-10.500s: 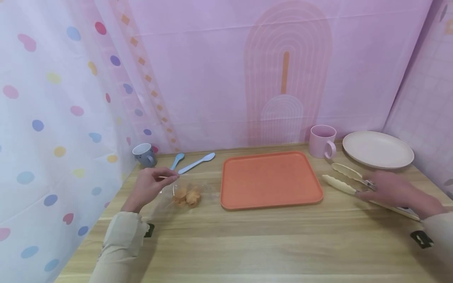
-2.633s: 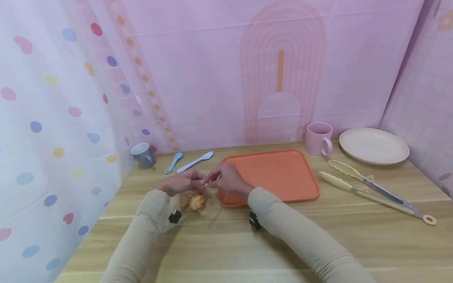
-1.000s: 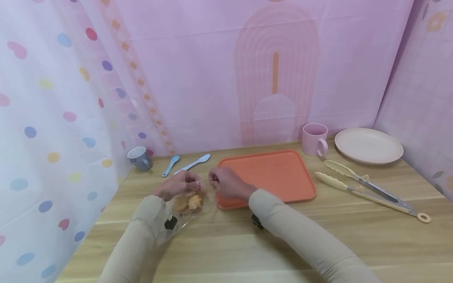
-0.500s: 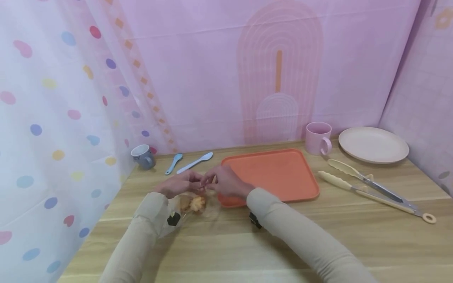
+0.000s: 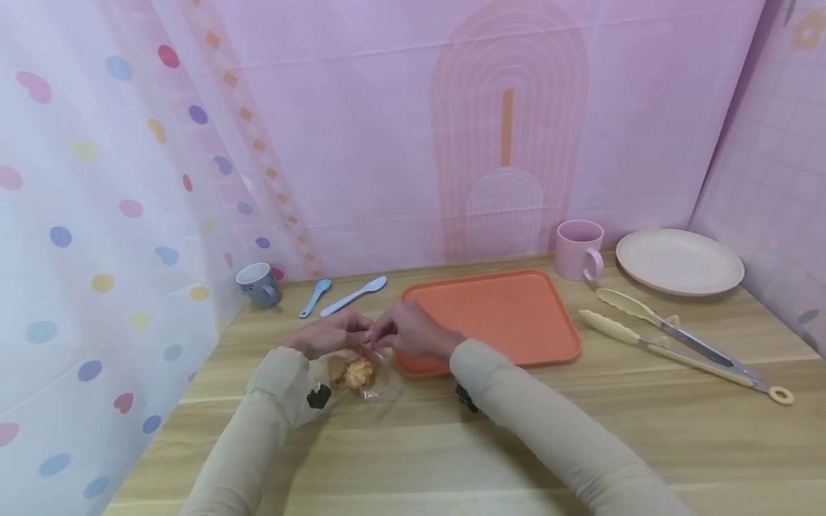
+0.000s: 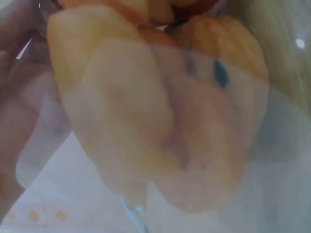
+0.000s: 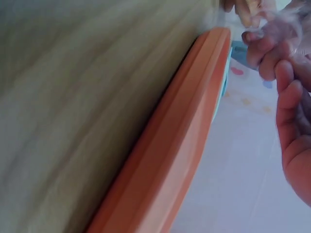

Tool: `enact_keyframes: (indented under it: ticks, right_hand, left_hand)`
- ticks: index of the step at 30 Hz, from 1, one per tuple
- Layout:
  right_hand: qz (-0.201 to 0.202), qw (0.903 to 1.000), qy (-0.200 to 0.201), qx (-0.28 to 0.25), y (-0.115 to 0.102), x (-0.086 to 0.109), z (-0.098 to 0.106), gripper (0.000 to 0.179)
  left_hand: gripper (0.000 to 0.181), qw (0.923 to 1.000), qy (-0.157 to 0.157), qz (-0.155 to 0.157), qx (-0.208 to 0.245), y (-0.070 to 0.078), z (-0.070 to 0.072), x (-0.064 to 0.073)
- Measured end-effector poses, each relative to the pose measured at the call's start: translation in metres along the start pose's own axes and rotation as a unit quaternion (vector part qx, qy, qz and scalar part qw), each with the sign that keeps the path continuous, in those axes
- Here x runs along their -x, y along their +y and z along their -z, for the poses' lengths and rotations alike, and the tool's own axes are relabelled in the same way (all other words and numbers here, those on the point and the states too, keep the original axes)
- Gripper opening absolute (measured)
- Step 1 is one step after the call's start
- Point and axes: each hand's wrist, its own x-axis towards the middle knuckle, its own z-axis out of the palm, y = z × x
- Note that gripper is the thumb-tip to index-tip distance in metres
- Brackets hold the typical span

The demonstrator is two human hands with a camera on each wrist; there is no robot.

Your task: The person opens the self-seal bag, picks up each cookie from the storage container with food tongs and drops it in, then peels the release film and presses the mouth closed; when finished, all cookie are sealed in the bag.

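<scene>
In the head view, a clear plastic bag (image 5: 371, 393) with a few golden-brown pastries (image 5: 358, 373) lies left of the orange tray (image 5: 490, 315). Over the pastries, my left hand (image 5: 325, 335) pinches the bag's gathered top. My right hand (image 5: 413, 330) meets it from the right, thumb and fingertips closed on the same plastic. The crumpled bag top (image 7: 286, 31) shows at the fingers in the right wrist view, beside my right hand (image 7: 294, 131). Close-up pastries (image 6: 121, 97) behind shiny film fill the left wrist view. The exact fingertip contact is partly hidden.
Blue spoons, one short (image 5: 315, 298) and one long (image 5: 353, 296), lie behind the hands, with a grey-blue cup (image 5: 259, 285) further left. A pink mug (image 5: 578, 251), a cream plate (image 5: 680, 261) and cream-tipped tongs (image 5: 684, 347) stand or lie right of the tray.
My right hand has left the tongs and joined my left hand at the bag. The hands were apart a second ago, then met again at the bag's top.
</scene>
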Motion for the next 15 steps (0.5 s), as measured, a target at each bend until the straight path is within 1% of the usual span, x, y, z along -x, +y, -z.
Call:
enact_keyframes:
  ticks: [2,4,7,9,11,15]
  right_hand:
    - [0.008,0.9999,-0.008,0.004,0.0005,-0.0006,-0.0001,0.009]
    - [0.027,0.9992,-0.013,0.026,0.0011,-0.0013,-0.0011,0.008]
    - [0.04,0.9972,-0.025,0.059,0.0006,-0.0029,-0.003,0.01]
    - [0.049,0.995,-0.029,0.083,0.0002,-0.0038,-0.0037,0.012]
    - [0.05,0.9944,-0.033,0.087,-0.0001,-0.0042,-0.0039,0.015]
    - [0.067,0.9936,-0.024,0.088,0.0009,-0.002,-0.0036,0.016]
  left_hand:
    - [0.027,1.0,0.003,0.002,0.0,0.0002,-0.0011,0.0002]
    - [0.027,1.0,0.003,0.002,0.001,-0.0006,-0.0026,-0.0002]
    - [0.027,1.0,0.008,0.004,-0.001,-0.0016,-0.0043,-0.0005]
    - [0.024,0.9999,0.012,0.006,-0.01,-0.0024,-0.0042,-0.0015]
    - [0.021,0.9996,0.02,0.007,-0.019,-0.0028,-0.0037,-0.0021]
    - [0.018,0.9992,0.025,0.003,-0.033,-0.0032,-0.0026,-0.0036]
